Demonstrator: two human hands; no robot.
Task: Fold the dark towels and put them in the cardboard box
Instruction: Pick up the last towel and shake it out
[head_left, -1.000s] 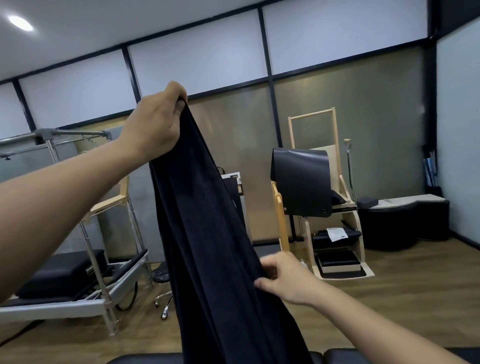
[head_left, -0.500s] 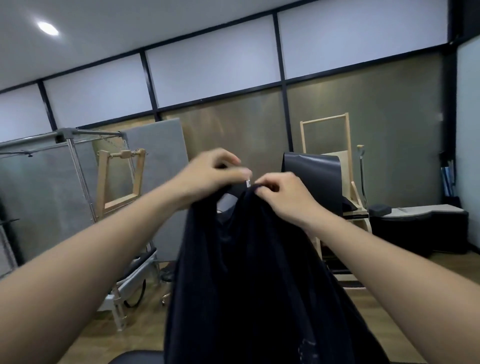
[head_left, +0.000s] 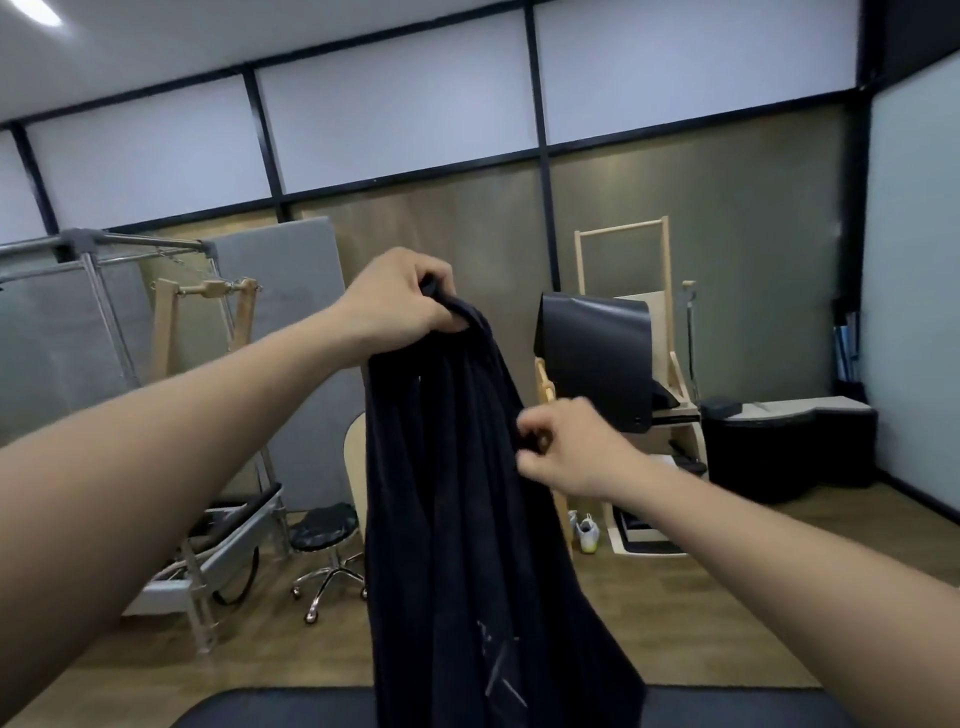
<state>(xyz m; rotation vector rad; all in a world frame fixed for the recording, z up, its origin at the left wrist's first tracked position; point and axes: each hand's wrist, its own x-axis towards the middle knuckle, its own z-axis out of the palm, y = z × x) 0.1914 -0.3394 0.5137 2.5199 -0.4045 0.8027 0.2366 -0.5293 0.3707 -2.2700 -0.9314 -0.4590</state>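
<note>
A dark navy towel (head_left: 467, 519) hangs doubled in front of me, its lower end dropping past the bottom of the frame. My left hand (head_left: 397, 299) is raised at centre and grips the bunched top of the towel. Lower and to the right, my right hand (head_left: 566, 449) pinches the towel's right edge between thumb and fingers. No cardboard box is in view.
A black padded surface (head_left: 270, 709) lies along the bottom edge. A metal-framed exercise bed (head_left: 208, 551) stands at left, a wheeled black stool (head_left: 324, 535) behind the towel. A wooden chair apparatus with a black pad (head_left: 597, 353) and a dark bench (head_left: 789, 447) stand at right.
My hands met at the towel's top, bringing its ends together. My left hand now holds both ends up, while my right hand has slid down to the right edge.
</note>
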